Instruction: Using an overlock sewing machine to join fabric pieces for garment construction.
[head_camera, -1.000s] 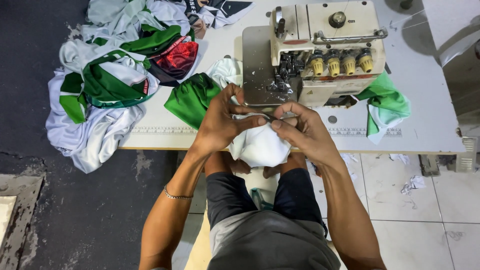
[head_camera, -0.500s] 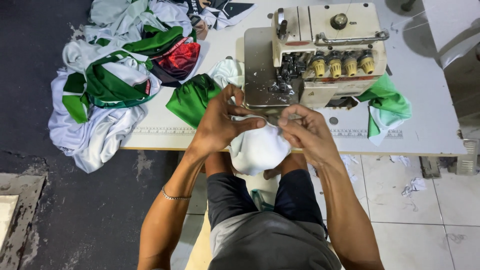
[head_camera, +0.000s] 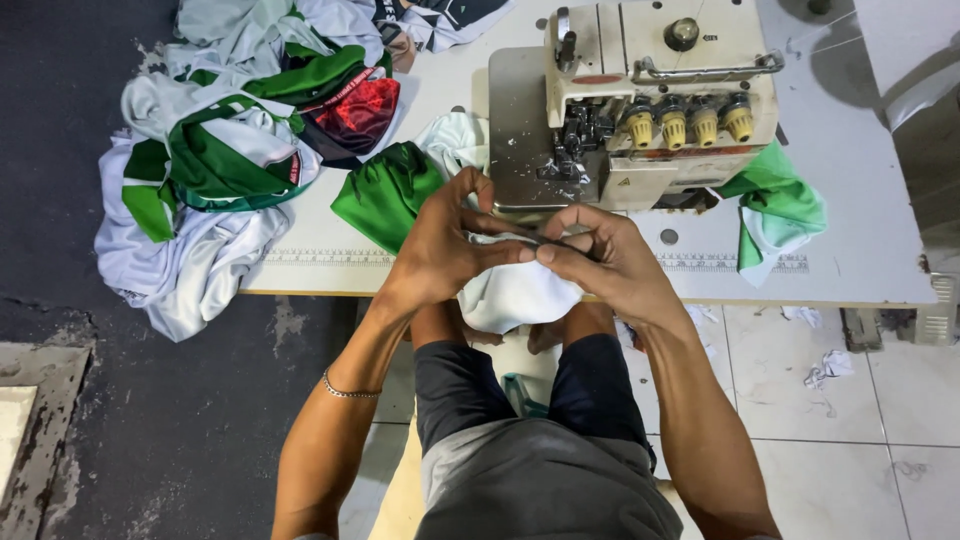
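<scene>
My left hand (head_camera: 447, 245) and my right hand (head_camera: 603, 257) meet at the table's front edge, both pinching the top edge of a white fabric piece (head_camera: 515, 295) with a dark trim strip along it. The rest of the white fabric hangs down over my lap. Just behind my fingers stands a cream overlock sewing machine (head_camera: 640, 95) with yellow tension knobs. A green fabric piece (head_camera: 385, 192) lies on the table directly left of my left hand.
A heap of white, green and red garments (head_camera: 215, 165) spills over the white table's (head_camera: 860, 200) left end. Another green and white piece (head_camera: 775, 205) lies right of the machine. Fabric scraps (head_camera: 828, 368) litter the tiled floor.
My hands have kept the fabric edge pinched and shifted it slightly, bringing the fingertips closer together in front of the machine. The view has dipped a little.
</scene>
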